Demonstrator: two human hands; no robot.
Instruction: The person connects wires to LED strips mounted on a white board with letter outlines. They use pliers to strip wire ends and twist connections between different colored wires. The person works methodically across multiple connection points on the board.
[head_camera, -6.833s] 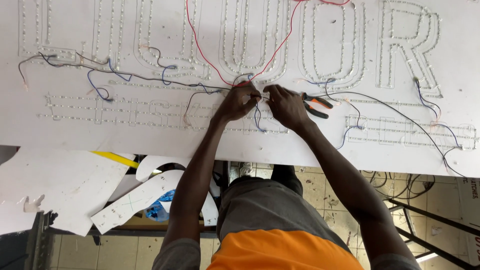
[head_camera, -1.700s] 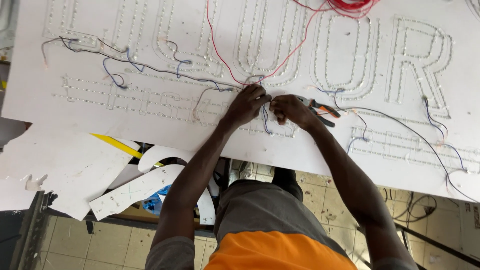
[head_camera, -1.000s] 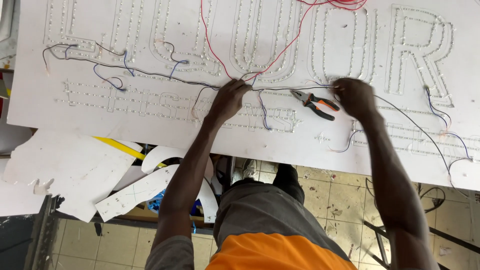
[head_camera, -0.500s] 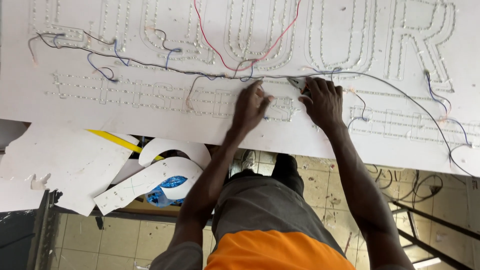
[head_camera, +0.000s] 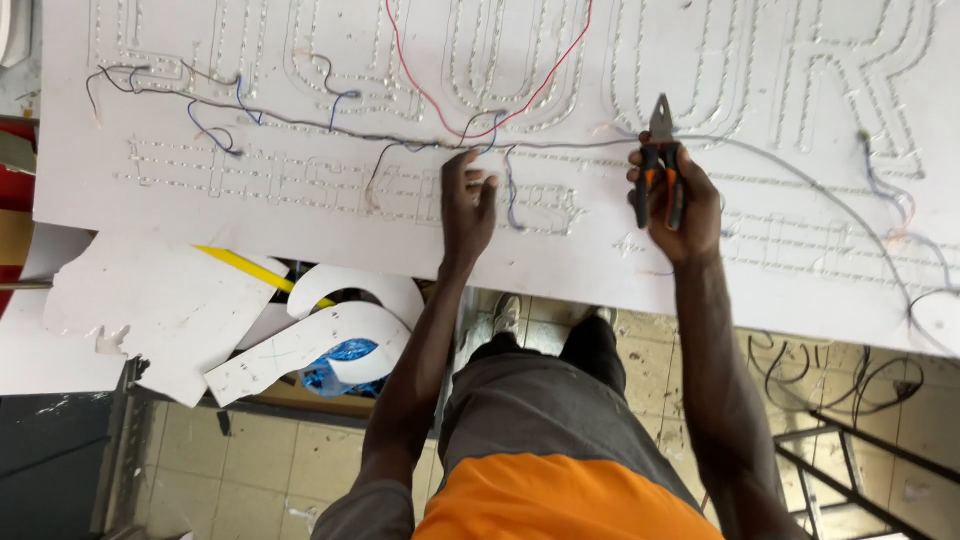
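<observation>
A large white sign board (head_camera: 700, 60) lies flat, its big letter outlines and a lower row of small letters dotted with tiny lights. Dark, blue and red wires (head_camera: 300, 120) run across it. My right hand (head_camera: 675, 195) grips orange-handled pliers (head_camera: 658, 150), jaws pointing away from me at a grey wire. My left hand (head_camera: 468, 195) rests on the board by a junction of dark and blue wires, fingers pinching at a wire end.
White foam offcuts (head_camera: 180, 310), a curved cut-out piece (head_camera: 330, 335) and a yellow strip (head_camera: 245, 268) lie below the board's left edge. Tiled floor and loose black cables (head_camera: 830, 370) show at lower right beside a dark metal frame (head_camera: 860, 470).
My right hand left the wire junction, reached right, then picked up the pliers that lay on the board. My left hand stayed near the junction.
</observation>
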